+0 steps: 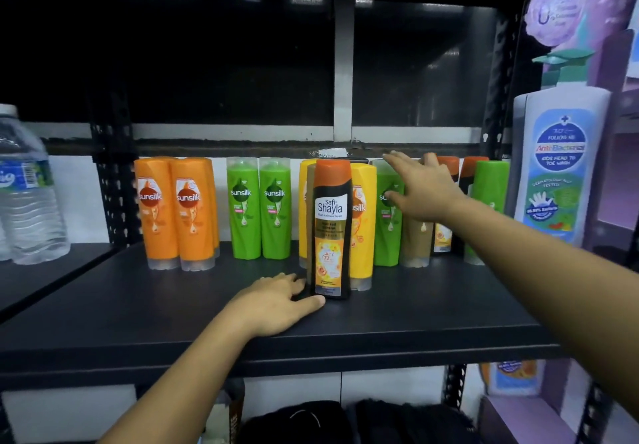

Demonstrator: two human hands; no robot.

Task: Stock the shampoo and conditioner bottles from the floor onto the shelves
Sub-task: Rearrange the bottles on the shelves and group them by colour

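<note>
A black Safi Shayla bottle (331, 229) with an orange cap stands upright near the middle of the dark shelf (432, 309), in front of the row. My left hand (276, 302) lies low on the shelf, thumb and fingers closed around the bottle's base. Behind stand orange Sunsilk bottles (176, 212), green Sunsilk bottles (259, 208), a yellow bottle (363, 222) and another green bottle (387, 232). My right hand (423, 188) reaches over this row with fingers spread, covering the top of a brown bottle (416, 241). It holds nothing.
More orange-capped and green bottles (489, 188) fill the shelf's right end. A large white pump bottle (558, 167) stands on a purple display at the right. Water bottles (24, 188) sit on the neighbouring shelf at left. Dark items lie on the shelf below (311, 419).
</note>
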